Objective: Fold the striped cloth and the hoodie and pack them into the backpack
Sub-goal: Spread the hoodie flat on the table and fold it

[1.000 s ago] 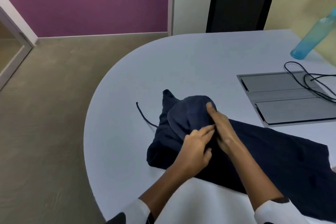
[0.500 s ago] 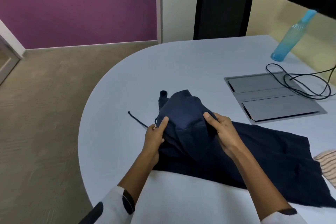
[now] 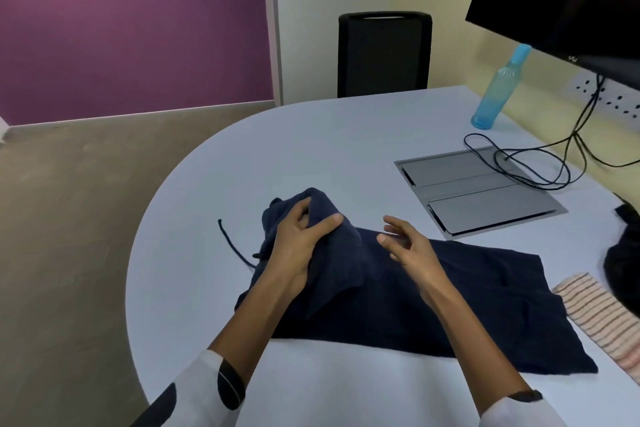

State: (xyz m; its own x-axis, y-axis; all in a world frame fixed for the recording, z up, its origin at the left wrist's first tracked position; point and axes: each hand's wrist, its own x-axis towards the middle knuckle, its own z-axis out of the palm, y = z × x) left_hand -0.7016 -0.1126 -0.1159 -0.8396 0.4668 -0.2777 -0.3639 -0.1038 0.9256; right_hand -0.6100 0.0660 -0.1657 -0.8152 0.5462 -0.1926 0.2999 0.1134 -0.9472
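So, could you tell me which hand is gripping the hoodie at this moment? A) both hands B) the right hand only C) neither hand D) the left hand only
D: the left hand pinches the bunched hood end of the hoodie between thumb and fingers, while the right hand is open above the cloth and holds nothing.

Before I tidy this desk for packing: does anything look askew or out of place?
The hoodie lies rumpled, its hood bunched under the left hand, and its drawstring trails loose across the table. Nothing looks spilled or damaged.
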